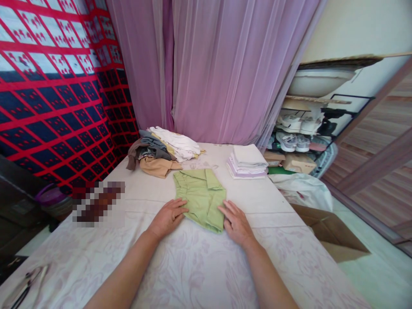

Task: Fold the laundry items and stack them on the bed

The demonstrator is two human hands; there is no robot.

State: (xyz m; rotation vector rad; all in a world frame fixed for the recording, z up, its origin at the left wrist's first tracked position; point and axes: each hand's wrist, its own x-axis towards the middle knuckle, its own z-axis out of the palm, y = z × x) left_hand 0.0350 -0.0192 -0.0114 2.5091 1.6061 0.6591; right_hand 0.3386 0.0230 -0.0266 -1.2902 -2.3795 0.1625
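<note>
A light green collared shirt (200, 195) lies folded into a narrow strip in the middle of the table (193, 266), which has a pale floral cover. My left hand (169, 216) rests flat at the shirt's near left edge, fingers stretched out and touching the cloth. My right hand (236, 222) lies flat at its near right corner, fingers spread along the fold. Neither hand grips anything.
A loose heap of unfolded clothes (161, 152) sits at the far left of the table. A neat stack of folded white and lilac garments (246, 162) stands at the far right. A cardboard box (331, 236) and a shoe rack (299, 137) are on the right; scissors (22, 287) lie near left.
</note>
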